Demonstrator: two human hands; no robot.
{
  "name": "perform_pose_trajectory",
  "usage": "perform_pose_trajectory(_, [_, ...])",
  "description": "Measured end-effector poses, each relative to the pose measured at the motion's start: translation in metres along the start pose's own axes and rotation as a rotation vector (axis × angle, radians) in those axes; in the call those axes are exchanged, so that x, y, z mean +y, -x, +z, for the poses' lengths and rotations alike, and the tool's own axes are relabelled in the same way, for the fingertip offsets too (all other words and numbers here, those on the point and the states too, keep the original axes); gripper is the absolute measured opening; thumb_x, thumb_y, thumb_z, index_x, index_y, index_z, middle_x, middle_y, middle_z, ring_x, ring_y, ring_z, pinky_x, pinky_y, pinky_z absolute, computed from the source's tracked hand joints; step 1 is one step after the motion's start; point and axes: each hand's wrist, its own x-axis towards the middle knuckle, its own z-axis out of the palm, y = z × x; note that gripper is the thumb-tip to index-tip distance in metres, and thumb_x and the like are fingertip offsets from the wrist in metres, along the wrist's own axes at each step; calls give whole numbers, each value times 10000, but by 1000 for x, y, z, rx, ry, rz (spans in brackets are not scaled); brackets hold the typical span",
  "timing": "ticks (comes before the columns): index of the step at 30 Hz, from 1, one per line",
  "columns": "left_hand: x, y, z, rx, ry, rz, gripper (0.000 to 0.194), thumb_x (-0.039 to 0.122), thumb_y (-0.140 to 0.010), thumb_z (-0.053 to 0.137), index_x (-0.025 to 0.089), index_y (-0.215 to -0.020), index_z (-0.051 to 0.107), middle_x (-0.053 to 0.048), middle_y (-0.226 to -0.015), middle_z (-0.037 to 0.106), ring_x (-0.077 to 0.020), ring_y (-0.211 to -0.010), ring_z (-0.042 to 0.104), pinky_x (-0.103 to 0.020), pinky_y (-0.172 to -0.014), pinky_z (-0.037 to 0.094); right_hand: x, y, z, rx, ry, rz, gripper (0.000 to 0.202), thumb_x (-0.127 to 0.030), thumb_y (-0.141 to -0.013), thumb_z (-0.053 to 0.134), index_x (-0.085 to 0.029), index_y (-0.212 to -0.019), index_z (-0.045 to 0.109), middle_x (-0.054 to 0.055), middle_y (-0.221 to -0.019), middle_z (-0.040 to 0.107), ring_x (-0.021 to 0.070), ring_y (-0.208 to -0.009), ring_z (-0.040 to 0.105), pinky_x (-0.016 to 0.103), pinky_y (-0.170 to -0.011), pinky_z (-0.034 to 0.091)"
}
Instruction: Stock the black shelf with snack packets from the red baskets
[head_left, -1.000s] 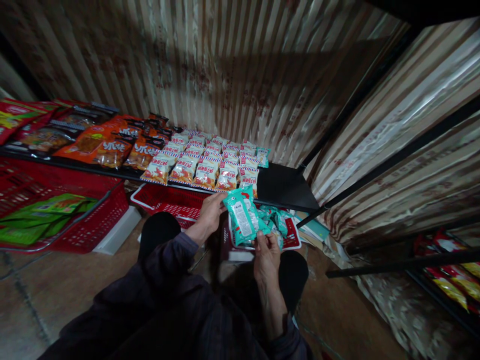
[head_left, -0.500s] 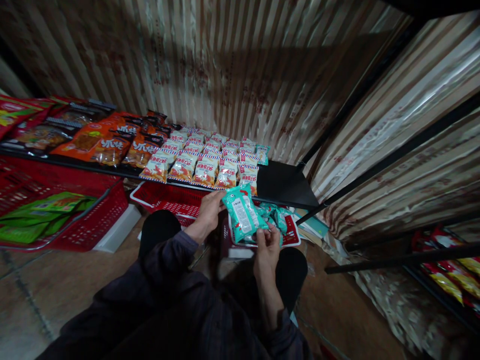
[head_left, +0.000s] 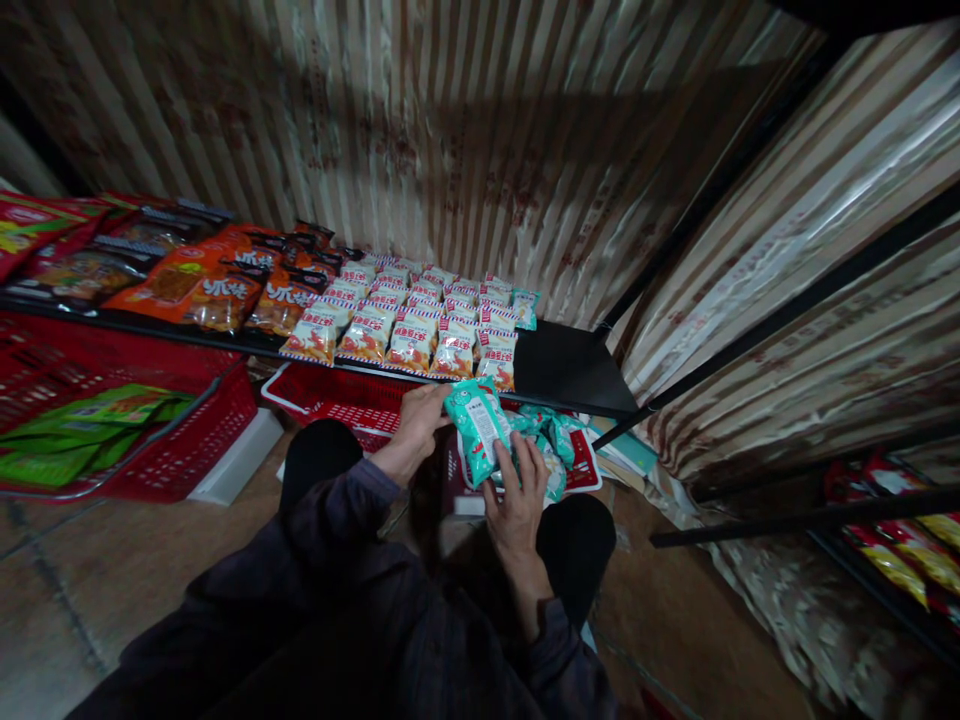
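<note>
A teal snack bag (head_left: 478, 425) with a white printed panel is held between my two hands, just in front of the shelf edge. My left hand (head_left: 418, 425) grips its upper left edge, fingers partly hidden by the bag. At its lower right, my right hand (head_left: 519, 500) lies with bent, slightly spread fingers over the side and the thumb near the bottom corner. More teal bags (head_left: 561, 437) lie below in a red basket (head_left: 583, 475). A single teal bag (head_left: 527, 308) sits on the shelf behind the rows of white and orange snack bags (head_left: 411, 340).
The black shelf (head_left: 574, 365) also carries orange snack bags (head_left: 225, 295) and red packets (head_left: 37, 225) on the left. Below stand a red basket (head_left: 210, 420) with green packets (head_left: 75, 440) and another red basket (head_left: 345, 395). Black metal bars (head_left: 712, 350) slant across the right.
My right hand has shifted left and spread its fingers over the bag's lower right side, where it pinched the corner before. The teal bag now looks more upright and narrower.
</note>
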Motion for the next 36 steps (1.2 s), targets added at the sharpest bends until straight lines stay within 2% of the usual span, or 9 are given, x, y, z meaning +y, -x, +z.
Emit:
perform_pose_trajectory(4, [3, 2, -1, -91, -41, -22, 248, 351, -562, 747, 160, -662, 625, 0, -617, 628, -122, -574, 584, -235, -561, 498, 4, 0, 0, 45, -11, 5, 509, -153, -921, 483, -243, -1420, 435, 144, -1373, 538, 264, -1309, 455, 495, -1029, 437])
perform_pose_trajectory(8, [9, 5, 0, -230, -67, -20, 389, 489, -567, 767, 162, -736, 641, -40, -701, 666, -157, -606, 602, -287, -582, 528, 4, -4, -1, 96, -134, 116, 441, -186, -938, 434, -176, -1375, 482, 166, -1332, 577, 251, -1259, 521, 458, -1015, 445])
perform_pose_trajectory(10, [10, 6, 0, -284, -100, -7, 435, 553, -598, 745, 159, -763, 661, -73, -758, 683, -186, -654, 621, -309, -593, 530, 3, -5, -1, 116, -251, 291, 373, -266, -942, 450, -158, -1283, 555, 156, -1253, 629, 244, -1192, 567, 430, -990, 456])
perform_pose_trajectory(12, [10, 5, 1, -301, -135, 35, 422, 555, -625, 736, 160, -762, 683, -94, -815, 697, -214, -737, 638, -313, -623, 525, 1, -5, 0, 126, -378, 561, 318, -387, -925, 485, -158, -1083, 640, 116, -1047, 695, 230, -1023, 623, 387, -899, 489])
perform_pose_trajectory(15, [4, 2, 2, -296, -159, 132, 295, 424, -615, 781, 168, -738, 704, -74, -832, 710, -211, -837, 636, -283, -697, 502, -2, -7, 1, 152, -633, 942, 363, -537, -852, 538, -186, -822, 621, 28, -766, 661, 186, -782, 606, 324, -734, 499])
perform_pose_trajectory(19, [-3, -3, -1, -286, -110, 86, 268, 251, -573, 816, 168, -797, 695, -26, -729, 687, -166, -738, 638, -272, -692, 492, -6, -13, 2, 194, -997, 1184, 380, -572, -756, 622, -207, -860, 597, 4, -802, 661, 175, -801, 622, 294, -683, 507])
perform_pose_trajectory(26, [-1, -8, -3, -282, 42, -87, 234, 232, -605, 812, 152, -749, 646, -13, -687, 669, -121, -623, 628, -289, -728, 515, -11, -19, 3, 211, -1172, 1311, 435, -551, -622, 773, -198, -735, 545, -45, -673, 613, 101, -602, 572, 234, -574, 506])
perform_pose_trajectory(30, [-1, -7, -2, -306, 54, -131, 323, 288, -555, 850, 161, -770, 645, -18, -720, 686, -138, -640, 636, -305, -726, 514, -12, -19, 3, 126, -1248, 1377, 495, -534, -544, 843, -191, -776, 572, -55, -613, 602, 103, -525, 574, 243, -508, 530])
perform_pose_trajectory(36, [-4, -4, 1, -255, 29, -102, 365, 324, -516, 863, 165, -746, 629, -13, -709, 685, -122, -587, 605, -276, -657, 479, -15, -15, 4, 58, -1293, 1334, 451, -454, -533, 873, -184, -762, 594, -24, -720, 668, 105, -596, 617, 240, -551, 562])
